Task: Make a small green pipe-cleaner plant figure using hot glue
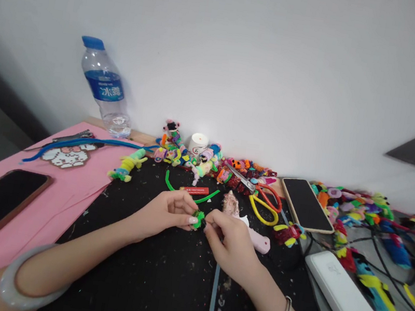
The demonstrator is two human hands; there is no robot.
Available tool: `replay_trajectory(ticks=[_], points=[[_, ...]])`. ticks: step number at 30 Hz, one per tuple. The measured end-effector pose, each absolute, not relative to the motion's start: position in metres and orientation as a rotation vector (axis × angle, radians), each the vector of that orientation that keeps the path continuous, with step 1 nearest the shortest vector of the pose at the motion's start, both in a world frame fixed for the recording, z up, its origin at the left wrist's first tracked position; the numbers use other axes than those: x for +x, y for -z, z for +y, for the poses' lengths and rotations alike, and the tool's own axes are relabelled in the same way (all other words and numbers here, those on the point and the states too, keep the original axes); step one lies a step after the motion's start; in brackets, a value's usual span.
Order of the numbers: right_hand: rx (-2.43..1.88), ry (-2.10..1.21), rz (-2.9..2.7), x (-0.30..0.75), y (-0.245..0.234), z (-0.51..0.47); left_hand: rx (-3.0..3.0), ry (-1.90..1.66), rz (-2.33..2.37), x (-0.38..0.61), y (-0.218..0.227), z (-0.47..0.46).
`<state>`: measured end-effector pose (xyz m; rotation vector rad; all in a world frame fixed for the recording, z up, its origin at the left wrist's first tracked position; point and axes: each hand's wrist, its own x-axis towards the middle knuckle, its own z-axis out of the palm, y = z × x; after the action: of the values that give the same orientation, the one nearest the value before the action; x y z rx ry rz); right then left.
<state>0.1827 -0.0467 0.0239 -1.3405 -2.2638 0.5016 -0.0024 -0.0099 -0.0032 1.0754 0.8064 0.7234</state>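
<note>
I see the left hand [178, 214] and right hand [231, 238] pinching a small green piece [198, 219]. From it, I have scissors [252, 187] at two o'clock and a white container [198, 146] at twelve.

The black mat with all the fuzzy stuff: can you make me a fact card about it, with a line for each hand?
Left hand: its grip pinches a small fuzzy green-and-black piece
Right hand: fingertips at the piece's black side; whether they pinch it is unclear
Surface: flat black mat, dotted with pale scraps
Beyond the hands: bent green fuzzy stem; small flat red rectangle
Right of those: metal scissors with red and yellow loop handles
Left side: pink sheets; clear plastic bottle with blue cap
Right side: long white box-shaped device
</note>
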Motion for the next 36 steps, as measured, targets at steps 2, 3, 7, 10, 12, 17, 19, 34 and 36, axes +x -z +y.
replay_trajectory(ticks=[2, 3, 7, 10, 12, 17, 19, 34, 36], points=[[-1.343, -0.507, -2.259, 0.183, -0.024, -0.046, 1.086, -0.725, 0.791, -0.003, 0.005, -0.009], [-1.344, -0.511, -2.258, 0.183, -0.024, -0.046, 1.090, -0.726, 0.783, -0.003, 0.006, -0.009], [-1.359, -0.521, -2.257, 0.183, -0.023, -0.046, 1.090, -0.721, 0.782, -0.003, 0.006, -0.008], [-1.364, -0.517, -2.258, 0.183, -0.023, -0.046, 1.092, -0.708, 0.796, -0.002, 0.002, -0.009], [-1.359, -0.498, -2.244, 0.183, -0.023, -0.046, 1.084, -0.699, 0.798, -0.002, -0.001, -0.009], [-1.356, -0.359, -2.185, 0.186, -0.023, -0.046, 1.005, -0.734, 0.784, -0.004, -0.005, -0.010], [-1.350, -0.305, -2.189, 0.187, -0.023, -0.046, 0.968, -0.759, 0.767, -0.004, -0.004, -0.010], [-1.450, -0.257, -2.170, 0.219, -0.038, -0.037, 0.767, -0.840, 0.725, -0.008, 0.000, -0.004], [-1.514, -0.265, -2.199, 0.228, -0.035, -0.037, 0.764, -0.851, 0.726, -0.008, 0.001, -0.003]])
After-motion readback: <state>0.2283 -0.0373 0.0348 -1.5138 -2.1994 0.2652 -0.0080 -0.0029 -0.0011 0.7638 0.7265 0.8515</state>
